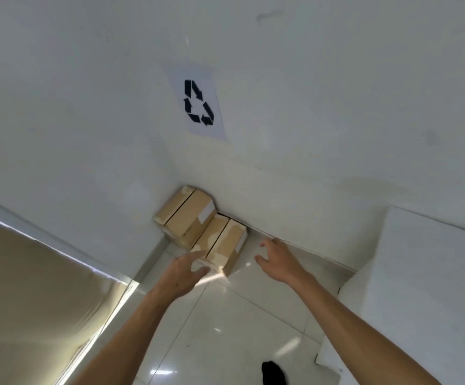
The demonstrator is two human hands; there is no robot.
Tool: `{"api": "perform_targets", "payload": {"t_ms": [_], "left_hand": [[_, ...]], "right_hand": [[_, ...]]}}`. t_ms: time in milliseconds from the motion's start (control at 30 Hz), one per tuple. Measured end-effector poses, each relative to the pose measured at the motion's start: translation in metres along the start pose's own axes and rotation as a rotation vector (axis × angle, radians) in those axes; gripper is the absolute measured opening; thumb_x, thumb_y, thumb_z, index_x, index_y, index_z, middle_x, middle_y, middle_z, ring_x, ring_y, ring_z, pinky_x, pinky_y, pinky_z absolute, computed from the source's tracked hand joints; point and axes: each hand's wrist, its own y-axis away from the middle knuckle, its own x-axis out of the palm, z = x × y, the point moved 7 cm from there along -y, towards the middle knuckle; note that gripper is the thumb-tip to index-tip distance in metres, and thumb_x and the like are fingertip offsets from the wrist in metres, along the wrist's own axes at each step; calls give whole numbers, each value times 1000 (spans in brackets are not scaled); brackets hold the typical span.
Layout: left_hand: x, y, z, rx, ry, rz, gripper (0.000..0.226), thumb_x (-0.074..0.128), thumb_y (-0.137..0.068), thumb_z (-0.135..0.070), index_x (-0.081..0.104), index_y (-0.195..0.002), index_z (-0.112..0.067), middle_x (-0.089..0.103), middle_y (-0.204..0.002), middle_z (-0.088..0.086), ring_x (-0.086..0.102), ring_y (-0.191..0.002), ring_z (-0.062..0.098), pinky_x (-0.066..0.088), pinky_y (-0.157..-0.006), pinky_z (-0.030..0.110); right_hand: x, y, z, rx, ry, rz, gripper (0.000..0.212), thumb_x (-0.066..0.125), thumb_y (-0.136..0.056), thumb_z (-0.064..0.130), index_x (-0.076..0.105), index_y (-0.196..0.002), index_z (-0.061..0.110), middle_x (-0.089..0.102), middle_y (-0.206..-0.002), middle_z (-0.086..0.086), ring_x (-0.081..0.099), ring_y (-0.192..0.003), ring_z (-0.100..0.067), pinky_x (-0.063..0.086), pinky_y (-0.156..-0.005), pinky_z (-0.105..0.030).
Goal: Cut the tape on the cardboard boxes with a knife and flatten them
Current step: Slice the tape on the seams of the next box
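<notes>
Both hands — left hand (182, 269), right hand (277, 261) — spread empty, reached to flank the near box (221, 245); next, seemingly, a lift — no knife seen.

Both bare arms reach far forward and down, side by side but well apart. The left hand (182, 269) has its fingers straight and loose, with the thumb sticking out to the right. The right hand (277, 259) is spread wide, fingers apart, palm facing down. Neither hand holds anything. The hands do not touch each other.
</notes>
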Motion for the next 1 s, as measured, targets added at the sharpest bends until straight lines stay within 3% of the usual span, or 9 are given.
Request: {"api": "perform_targets", "payload": {"t_ms": [133,367,600,767,867,933,1000], "left_hand": [[-32,-66,58,-23,24,70,56,63,-100,-43,47,-152,-28,48,-157,1,47,-141,22,39,-115,38],[-27,-249,169,-27,44,191,54,60,-103,-38,47,-152,-19,50,-154,4,51,-136,22,38,-109,30],[97,-430,298,-165,99,302,53,62,-101,-38,52,-148,-14,57,-146,8,55,-132,21,39,-101,24],[196,-557,361,-153,64,295,59,56,-104,-42,44,-154,-14,51,-151,8,50,-134,24,34,-94,22],[244,-616,388,-185,21,251,55,53,-102,-53,58,-134,-8,62,-135,11,60,-119,30,46,-96,32],[271,-642,404,-239,3,243,74,54,-92,-70,58,-128,-6,60,-132,15,58,-116,31,48,-97,40],[286,-655,413,-298,-32,195,110,58,-77,-85,40,-147,-2,40,-150,17,44,-134,35,44,-106,49]], "right_hand": [[40,-70,36,62,7,41,44,55,-102,34,50,-139,10,47,-143,-15,42,-135,-31,43,-107,-39],[150,-210,35,280,-99,53,47,55,-103,36,48,-143,12,49,-139,-13,44,-132,-29,43,-105,-37],[311,-347,-67,594,-258,86,52,61,-100,44,51,-137,9,60,-134,-16,54,-129,-31,41,-101,-32],[396,-450,-152,680,-297,45,65,61,-99,51,45,-140,2,56,-137,-21,52,-130,-35,43,-100,-36],[435,-497,-188,719,-400,1,73,60,-99,53,36,-146,1,52,-141,-20,51,-131,-36,42,-96,-35],[457,-516,-204,751,-467,-12,78,60,-99,52,29,-151,2,49,-146,-20,49,-134,-36,42,-99,-36],[476,-525,-215,773,-499,-17,77,59,-101,47,25,-155,5,49,-149,-19,49,-135,-37,41,-98,-36]]}}
